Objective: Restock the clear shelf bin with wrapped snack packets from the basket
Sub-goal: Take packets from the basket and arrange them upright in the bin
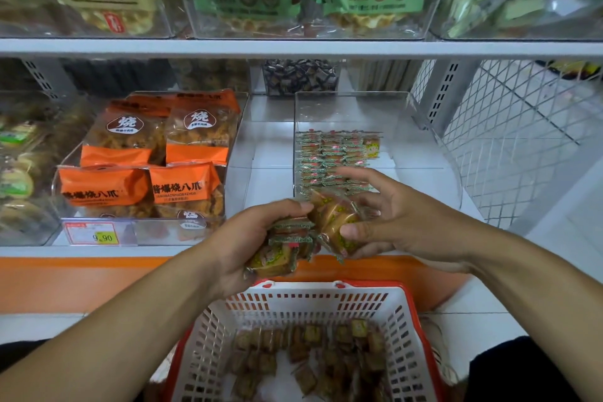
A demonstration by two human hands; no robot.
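Small clear-wrapped snack packets [329,225], brownish with green print, bunched every which way between both hands above the basket [306,303]; left hand [248,238] and right hand [385,222] both grip them.

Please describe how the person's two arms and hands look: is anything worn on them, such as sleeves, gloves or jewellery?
Both forearms are bare, with no sleeves in view. The left hand and the right hand wear no gloves, and no rings, watch or bracelet show. Fingernails are short and unpainted.
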